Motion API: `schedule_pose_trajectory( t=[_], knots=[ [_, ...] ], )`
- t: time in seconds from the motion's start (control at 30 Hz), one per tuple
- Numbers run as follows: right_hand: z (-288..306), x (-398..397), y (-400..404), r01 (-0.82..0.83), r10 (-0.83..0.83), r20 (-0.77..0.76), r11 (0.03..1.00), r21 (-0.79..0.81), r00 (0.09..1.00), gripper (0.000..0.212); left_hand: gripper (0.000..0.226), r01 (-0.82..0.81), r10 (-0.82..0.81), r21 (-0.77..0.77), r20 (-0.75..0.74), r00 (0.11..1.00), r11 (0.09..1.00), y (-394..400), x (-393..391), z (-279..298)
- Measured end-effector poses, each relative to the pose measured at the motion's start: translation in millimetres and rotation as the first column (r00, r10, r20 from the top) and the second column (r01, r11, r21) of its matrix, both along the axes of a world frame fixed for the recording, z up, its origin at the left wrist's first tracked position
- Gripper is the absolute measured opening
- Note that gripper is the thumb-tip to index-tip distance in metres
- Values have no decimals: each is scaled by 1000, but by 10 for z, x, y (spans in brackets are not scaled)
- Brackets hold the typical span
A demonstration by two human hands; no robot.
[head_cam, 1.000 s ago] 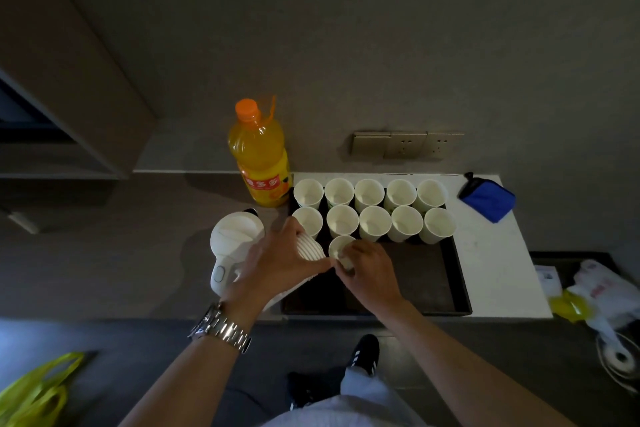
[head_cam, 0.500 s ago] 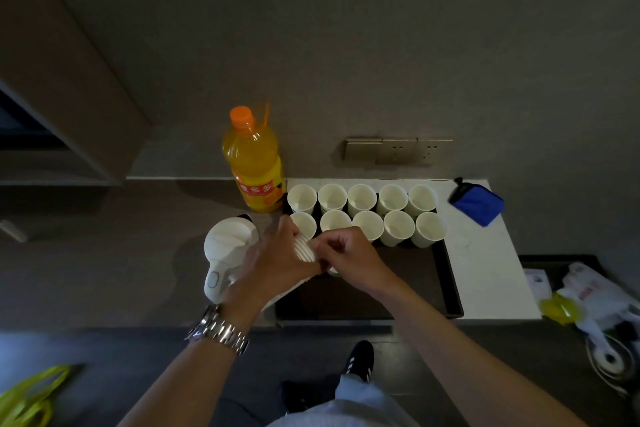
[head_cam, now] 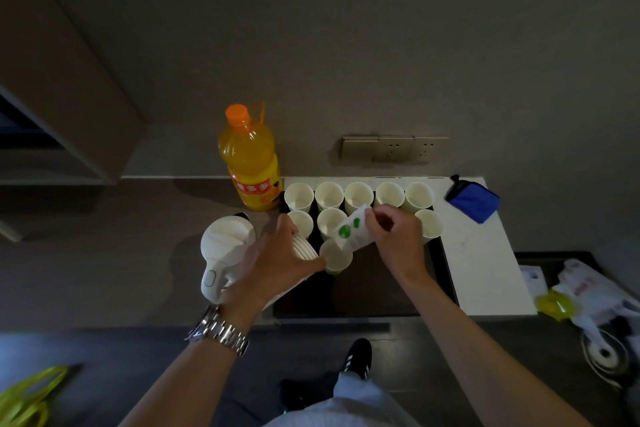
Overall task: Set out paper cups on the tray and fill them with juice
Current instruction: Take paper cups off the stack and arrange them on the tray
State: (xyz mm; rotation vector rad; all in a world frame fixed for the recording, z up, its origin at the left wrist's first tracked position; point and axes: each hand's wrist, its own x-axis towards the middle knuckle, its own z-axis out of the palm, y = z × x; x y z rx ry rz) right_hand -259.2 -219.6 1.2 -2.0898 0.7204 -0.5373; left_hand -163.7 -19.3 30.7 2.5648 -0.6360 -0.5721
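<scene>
The dark rectangular tray [head_cam: 381, 302] lies on the counter against the white slab, its near half bare and its far half carrying two rows of upright white paper cups [head_cam: 328, 194], with one more cup [head_cam: 336, 256] standing alone in front of them. Left of the tray's far corner stands the large clear plastic bottle of orange juice [head_cam: 250, 166], capped and apparently full, so it will likely be heavy and want a firm hold around the waist when poured. The left hand [head_cam: 277, 258] is curled around a nested stack of white paper cups [head_cam: 303, 250], held on its side over the tray's left edge; most of the stack is hidden under the palm. The right hand [head_cam: 398, 239] pinches a single white paper cup with green dots [head_cam: 351, 230] by its rim end, tilted above the second row. Such cups are light, thin-walled and easily crushed or tipped, so a gentle pinch at the stiffer rolled rim suits them best. The right hand covers part of the second row, so the count there cannot be told, and the dim light leaves the cups' insides hard to read.
</scene>
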Motion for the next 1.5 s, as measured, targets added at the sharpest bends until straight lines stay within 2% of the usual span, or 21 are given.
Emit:
schedule_pose_trajectory(
  t=[0.13,0.3,0.47,0.57,0.73,0.9,1.3,1.4,1.5],
  knots=[
    [-140,-116,-149,-82,52,-149,976,-201,987,12,75,16,-16,-17,-1,1000,1000,-59,-3,-66],
    [-330,-240,-144,-161,70,-291,939,-303,954,17,76,24,-24,-26,-18,1000,999,-106,32,-156],
    [-516,-288,-52,-254,30,-439,850,-461,898,14,76,35,-35,-24,-9,999,999,-144,16,-178],
    [-638,-306,-6,-337,18,-533,793,-508,846,13,77,38,-39,-22,-9,999,999,-154,13,-193],
    [-812,-313,19,-358,14,-569,791,-497,822,17,77,34,-35,-47,-22,999,998,-138,9,-207],
    [-867,-305,51,-347,13,-544,782,-517,839,23,77,31,-32,-38,-11,999,999,-126,6,-198],
    [-941,-321,50,-319,14,-500,786,-530,866,21,77,25,-26,-34,-20,999,999,-133,-4,-207],
    [-886,-320,50,-259,24,-402,799,-542,915,17,77,27,-28,-28,-29,999,999,-137,-12,-191],
    [-707,-273,99,-135,14,-256,875,-465,967,16,78,29,-29,-18,-20,999,999,-144,-10,-183]
  ],
)
